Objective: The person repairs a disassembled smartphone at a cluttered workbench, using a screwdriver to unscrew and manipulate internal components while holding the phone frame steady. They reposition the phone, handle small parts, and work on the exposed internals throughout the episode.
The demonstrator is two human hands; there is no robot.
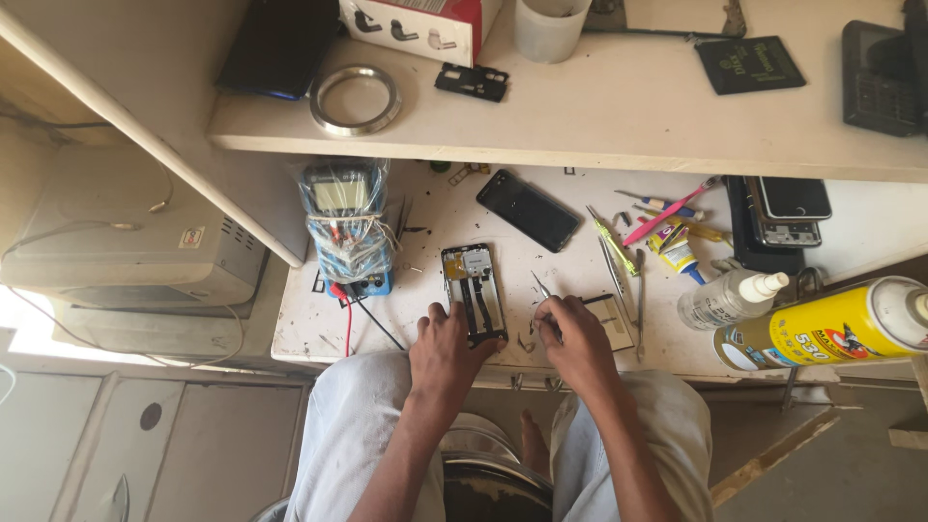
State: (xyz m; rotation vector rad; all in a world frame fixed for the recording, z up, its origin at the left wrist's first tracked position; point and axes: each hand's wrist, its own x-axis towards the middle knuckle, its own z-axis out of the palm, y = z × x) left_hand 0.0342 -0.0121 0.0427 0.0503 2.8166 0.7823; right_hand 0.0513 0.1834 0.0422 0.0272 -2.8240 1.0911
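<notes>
An opened phone (473, 293) with its back cover off lies on the white workbench (425, 227), showing its inner boards. My left hand (447, 350) rests at the phone's near end, fingers touching its lower left edge. To the right, my right hand (574, 340) grips thin metal tweezers (541, 286), whose tip points up and away, just right of the phone. A small part lies on the bench between my hands.
A wrapped multimeter (348, 224) with red and black leads stands left of the phone. A black phone (528, 210), tools and brushes (665, 212), a glue bottle (730, 298), a yellow spray can (841, 325) and stacked phones (781, 217) lie to the right. A shelf (619, 106) overhangs the bench.
</notes>
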